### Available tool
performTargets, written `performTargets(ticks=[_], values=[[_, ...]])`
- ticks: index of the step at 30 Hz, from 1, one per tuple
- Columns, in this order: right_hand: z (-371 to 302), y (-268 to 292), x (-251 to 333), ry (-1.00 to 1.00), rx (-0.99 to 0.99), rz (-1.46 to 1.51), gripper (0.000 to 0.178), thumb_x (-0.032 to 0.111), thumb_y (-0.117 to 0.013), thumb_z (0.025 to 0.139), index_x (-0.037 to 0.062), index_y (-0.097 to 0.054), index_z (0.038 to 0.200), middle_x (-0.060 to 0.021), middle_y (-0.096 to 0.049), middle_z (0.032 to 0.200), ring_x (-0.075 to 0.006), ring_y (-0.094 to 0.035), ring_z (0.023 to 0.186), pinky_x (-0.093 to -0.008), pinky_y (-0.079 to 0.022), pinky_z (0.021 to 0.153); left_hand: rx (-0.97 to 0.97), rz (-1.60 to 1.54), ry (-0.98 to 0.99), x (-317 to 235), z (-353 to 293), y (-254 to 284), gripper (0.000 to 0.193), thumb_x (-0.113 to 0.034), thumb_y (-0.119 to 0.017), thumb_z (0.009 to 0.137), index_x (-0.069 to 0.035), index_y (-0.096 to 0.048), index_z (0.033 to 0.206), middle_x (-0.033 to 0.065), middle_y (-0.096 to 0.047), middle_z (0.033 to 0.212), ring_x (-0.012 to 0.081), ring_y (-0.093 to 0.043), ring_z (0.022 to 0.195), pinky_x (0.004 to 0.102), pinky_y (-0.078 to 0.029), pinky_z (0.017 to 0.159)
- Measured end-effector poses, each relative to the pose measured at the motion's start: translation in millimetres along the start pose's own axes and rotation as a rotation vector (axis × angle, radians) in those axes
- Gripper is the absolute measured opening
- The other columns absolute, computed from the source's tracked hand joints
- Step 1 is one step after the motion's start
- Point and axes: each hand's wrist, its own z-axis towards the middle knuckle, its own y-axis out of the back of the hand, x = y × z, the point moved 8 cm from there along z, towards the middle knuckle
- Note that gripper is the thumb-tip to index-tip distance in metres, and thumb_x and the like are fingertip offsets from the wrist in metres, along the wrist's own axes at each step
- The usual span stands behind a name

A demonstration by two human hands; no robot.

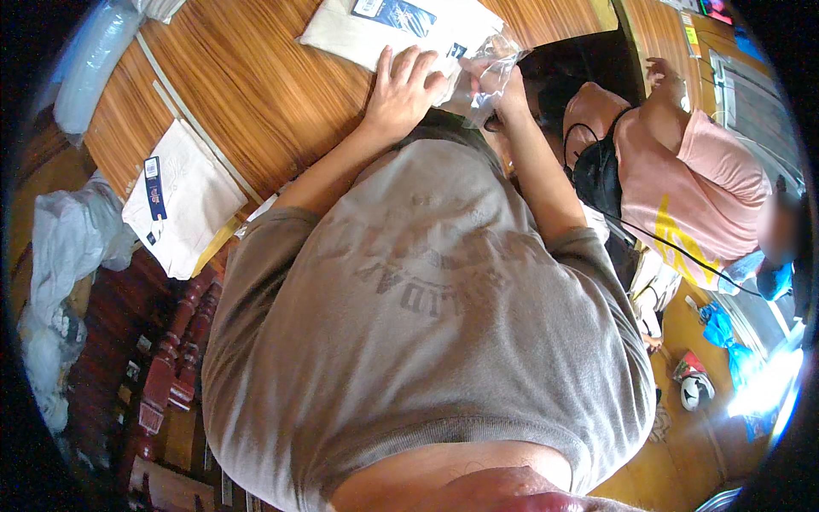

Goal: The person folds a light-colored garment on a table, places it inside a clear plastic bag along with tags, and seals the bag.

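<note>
A folded white garment (pixel 337 32) with a blue tag lies at the table's edge in front of me. My left hand (pixel 403 96) rests on its near side, fingers spread and laid out flat. At the garment's right end is a clear plastic bag (pixel 478 109), crumpled and shiny. My right hand (pixel 505 85) is closed on this bag, its fingers partly covered by the film. Whether the garment's right end sits inside the bag I cannot tell.
Another folded white garment (pixel 183 200) with a dark blue tag lies at the left. Beyond it are a bundle of clear plastic (pixel 95 72) and a whitish plastic bag (pixel 72 230). A person in a pink shirt (pixel 682 192) sits close on my right, with a black cable (pixel 657 237) nearby.
</note>
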Motion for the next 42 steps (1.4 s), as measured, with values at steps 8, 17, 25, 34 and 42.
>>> performTargets(ticks=[8, 17, 25, 34, 42], values=[[-45.5, 42.2, -92.1, 0.259, -0.239, 0.144, 0.020, 0.009, -0.080, 0.087, 0.0013, -0.068, 0.101, -0.0103, -0.071, 0.087, -0.0215, -0.070, 0.075, -0.0356, -0.057, 0.065, -0.269, -0.653, -0.069, 13.9, 25.6, 98.6, 0.036, 0.010, -0.064, 0.076, -0.008, -0.066, 0.108, 0.0021, -0.074, 0.120, 0.0252, -0.068, 0.115, 0.0485, -0.046, 0.109], [-59.8, 53.7, 207.8, 0.835, 0.216, 0.384, 0.015, 0.014, -0.075, 0.097, -0.0005, -0.076, 0.099, -0.0013, -0.075, 0.088, -0.0063, -0.065, 0.080, -0.0227, -0.052, 0.070, -0.535, -1.329, 0.504, 161.9, 63.0, 168.9, 0.044, -0.027, -0.074, 0.096, -0.005, -0.058, 0.131, 0.0177, -0.056, 0.141, 0.0327, -0.052, 0.134, 0.0463, -0.045, 0.110], [34.3, -51.1, 81.9, 0.030, 0.180, 1.036, 0.034, 0.028, -0.063, 0.106, 0.0006, -0.068, 0.124, -0.0087, -0.074, 0.108, -0.0168, -0.066, 0.106, -0.0316, -0.053, 0.090, -0.451, -0.061, 0.801, 103.2, 23.7, 117.1, 0.063, -0.029, -0.071, 0.095, 0.004, -0.048, 0.143, 0.0259, -0.054, 0.144, 0.0410, -0.047, 0.139, 0.0515, -0.036, 0.116], [-17.6, -6.3, 102.7, 0.484, 0.808, -0.167, 0.029, 0.031, -0.071, 0.099, 0.0061, -0.074, 0.113, -0.0057, -0.076, 0.105, -0.0172, -0.070, 0.100, -0.0325, -0.053, 0.093, -0.034, 0.363, 0.615, 84.5, 60.1, 10.6, 0.057, -0.043, -0.058, 0.099, -0.030, -0.048, 0.154, 0.0147, -0.033, 0.166, 0.0451, -0.026, 0.152, 0.0752, -0.013, 0.117], [34.4, 2.6, 137.5, 1.309, 0.381, -0.858, 0.034, 0.028, -0.082, 0.081, 0.0096, -0.071, 0.107, -0.0124, -0.063, 0.114, -0.0352, -0.060, 0.112, -0.0479, -0.051, 0.098, 0.113, 0.319, 0.426, 77.4, 74.1, 25.1, 0.068, -0.046, -0.060, 0.098, -0.022, -0.040, 0.158, 0.0154, -0.028, 0.168, 0.0418, -0.022, 0.155, 0.0676, -0.014, 0.122]])
